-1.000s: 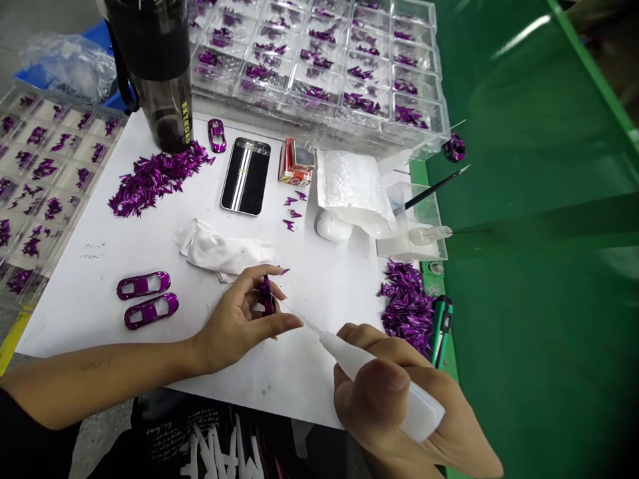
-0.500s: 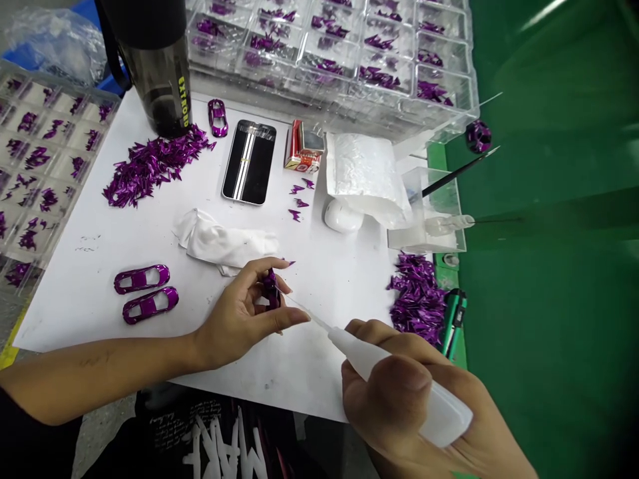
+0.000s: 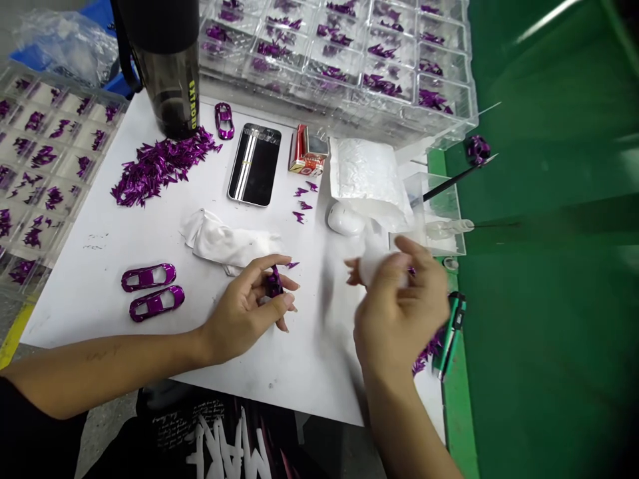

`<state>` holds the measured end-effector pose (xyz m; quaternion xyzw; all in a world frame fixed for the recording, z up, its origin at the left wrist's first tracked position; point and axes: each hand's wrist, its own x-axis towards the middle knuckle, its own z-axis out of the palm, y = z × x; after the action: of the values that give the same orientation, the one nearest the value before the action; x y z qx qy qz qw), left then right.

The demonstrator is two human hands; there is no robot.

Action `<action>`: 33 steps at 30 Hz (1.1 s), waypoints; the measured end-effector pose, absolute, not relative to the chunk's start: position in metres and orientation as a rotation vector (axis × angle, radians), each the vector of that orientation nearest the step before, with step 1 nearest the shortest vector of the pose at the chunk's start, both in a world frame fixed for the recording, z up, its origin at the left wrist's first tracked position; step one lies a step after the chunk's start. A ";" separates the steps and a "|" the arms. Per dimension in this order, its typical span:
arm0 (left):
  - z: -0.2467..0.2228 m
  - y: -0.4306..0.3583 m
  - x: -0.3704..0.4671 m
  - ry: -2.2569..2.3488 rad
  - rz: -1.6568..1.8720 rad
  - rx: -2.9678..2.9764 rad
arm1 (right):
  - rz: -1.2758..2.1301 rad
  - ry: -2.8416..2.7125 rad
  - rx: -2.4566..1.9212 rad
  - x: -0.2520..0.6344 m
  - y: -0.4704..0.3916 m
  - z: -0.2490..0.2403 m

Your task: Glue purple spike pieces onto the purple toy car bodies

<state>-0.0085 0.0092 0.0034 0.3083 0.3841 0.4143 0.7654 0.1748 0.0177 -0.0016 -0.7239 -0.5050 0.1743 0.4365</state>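
My left hand (image 3: pixel 249 303) pinches a small purple part (image 3: pixel 274 282) above the white sheet (image 3: pixel 309 372). My right hand (image 3: pixel 399 306) is blurred by motion and wrapped round a white bottle (image 3: pixel 373 261), beside the clear holder. A folded white cloth (image 3: pixel 234 245) lies just behind my left hand. Two purple toy car shells (image 3: pixel 157 303) rest to the left, and another purple car (image 3: pixel 224 121) stands near the phone. One purple pile (image 3: pixel 160 166) is at the back left; a second pile (image 3: pixel 428 349) is partly hidden by my right hand.
A dark bottle (image 3: pixel 172 80), a phone (image 3: pixel 255 164), a red box (image 3: pixel 308 152) and a white pouch (image 3: pixel 369 174) stand or lie behind. Compartment boxes (image 3: pixel 339 113) flank the back. At the right are a clear holder (image 3: pixel 446 189) with a pointed tool and a green cutter (image 3: pixel 450 334).
My right hand has moved up and away from the small part with the white bottle, whose thin tip was at the part before. My left hand still holds the part.
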 end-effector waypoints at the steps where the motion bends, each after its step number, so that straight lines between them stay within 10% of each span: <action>1: 0.003 0.009 -0.008 0.834 0.907 0.658 | 0.407 -1.224 -1.835 0.174 0.026 -0.004; 10: -0.007 0.004 -0.006 0.827 0.866 0.720 | 0.207 -1.648 -2.320 0.169 0.014 0.042; 15: -0.001 0.005 -0.013 0.894 0.840 0.989 | 0.383 -1.973 -1.771 0.115 0.049 0.096; 33: -0.001 0.009 -0.019 0.900 0.924 1.168 | 0.396 -2.637 -1.495 -0.013 0.185 0.025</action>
<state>-0.0193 0.0088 -0.0013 0.5130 0.3952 0.4059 0.6449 -0.0128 0.1851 0.0254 -0.4887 -0.8617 0.1295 0.0422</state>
